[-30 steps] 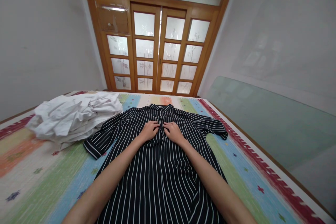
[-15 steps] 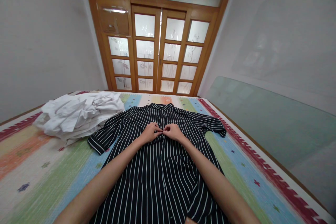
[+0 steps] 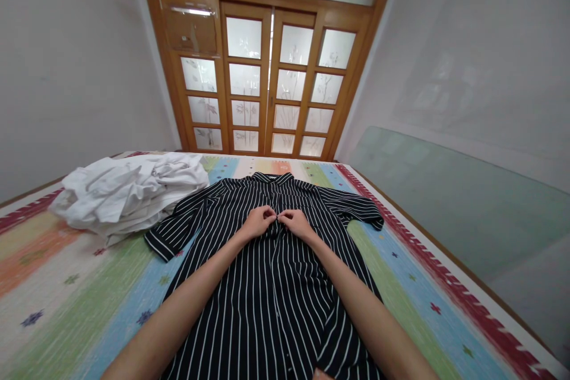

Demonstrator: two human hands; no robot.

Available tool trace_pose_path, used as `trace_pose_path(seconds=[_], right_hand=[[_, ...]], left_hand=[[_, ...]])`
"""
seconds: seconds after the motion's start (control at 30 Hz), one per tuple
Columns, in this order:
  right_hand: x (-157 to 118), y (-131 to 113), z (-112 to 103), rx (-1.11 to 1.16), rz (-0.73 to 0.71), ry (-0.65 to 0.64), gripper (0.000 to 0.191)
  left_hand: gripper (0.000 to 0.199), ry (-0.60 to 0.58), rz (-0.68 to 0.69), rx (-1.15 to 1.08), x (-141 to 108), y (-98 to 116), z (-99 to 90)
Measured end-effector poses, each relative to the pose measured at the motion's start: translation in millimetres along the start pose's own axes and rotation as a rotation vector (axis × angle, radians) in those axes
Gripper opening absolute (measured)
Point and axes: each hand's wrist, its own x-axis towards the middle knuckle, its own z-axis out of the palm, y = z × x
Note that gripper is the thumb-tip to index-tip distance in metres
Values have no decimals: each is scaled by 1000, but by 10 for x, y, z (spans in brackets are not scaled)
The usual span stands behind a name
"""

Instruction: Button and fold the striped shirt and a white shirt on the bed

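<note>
A black shirt with white stripes (image 3: pixel 243 291) lies front up, its collar toward the far end and its sleeves out to either side. My left hand (image 3: pixel 259 221) pinches the front placket at chest height. Facing it, my right hand (image 3: pixel 295 223) pinches the same spot, and the fingertips of both hands nearly meet. A small dark bit of the placket shows between them; whether it is a button I cannot make out. Below my hands the front edge runs down toward me, with small light dots along it.
A heap of white cloth (image 3: pixel 129 193) lies left of the shirt, close to its sleeve. Underneath is a striped, multicoloured bed cover (image 3: pixel 427 285). A pale green panel (image 3: pixel 445 202) stands along the right wall. Wooden glass doors (image 3: pixel 269 83) close off the far end.
Both hands stay at the same place on the placket, with the fingers slightly shifted. The view has tilted a little; the shirt and white heap lie as before.
</note>
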Motion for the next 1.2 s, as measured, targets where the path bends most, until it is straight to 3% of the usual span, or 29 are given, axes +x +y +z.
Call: trace_pose_path(seconds=[0.2,0.37,0.87,1.2], right_hand=[[1,9,-2,62,9,29,16],[-1,-6,-5,98,29,63,17],[-12,37,-26,89,-74,-7,19],[-30,39,-10,18,-121,-6,17]], left_hand=[[7,-44,-259,-275,21,-54,93],[13,-24,-323,-407,23,-77,111],[17,74,-381,-578,3,-64,117],[15,53,-277,-480,-14,-101,120]])
